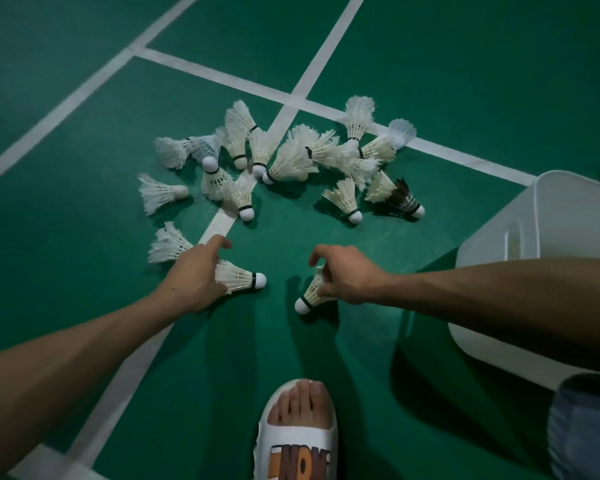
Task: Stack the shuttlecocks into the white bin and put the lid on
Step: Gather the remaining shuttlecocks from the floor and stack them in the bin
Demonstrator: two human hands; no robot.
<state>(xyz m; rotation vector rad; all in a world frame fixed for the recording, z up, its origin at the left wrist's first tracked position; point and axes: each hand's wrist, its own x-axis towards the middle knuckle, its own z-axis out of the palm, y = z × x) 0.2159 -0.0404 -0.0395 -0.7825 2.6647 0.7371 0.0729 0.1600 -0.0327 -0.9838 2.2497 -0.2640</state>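
Observation:
Several white feather shuttlecocks [291, 157] lie scattered on the green court floor ahead of me. My left hand [196, 271] grips the feather skirt of one shuttlecock [243, 277], cork pointing right, with the index finger stretched forward. My right hand [347, 273] pinches the feathers of another shuttlecock [309, 294], whose cork points down-left close to the floor. The white bin [548, 220] stands at the right, partly behind my right forearm. No lid is in view.
White court lines [222, 77] cross the green floor. Another shuttlecock [167, 244] lies just left of my left hand, and a dark-feathered one [404, 197] lies near the bin. My foot in a white slipper [297, 431] is at the bottom centre.

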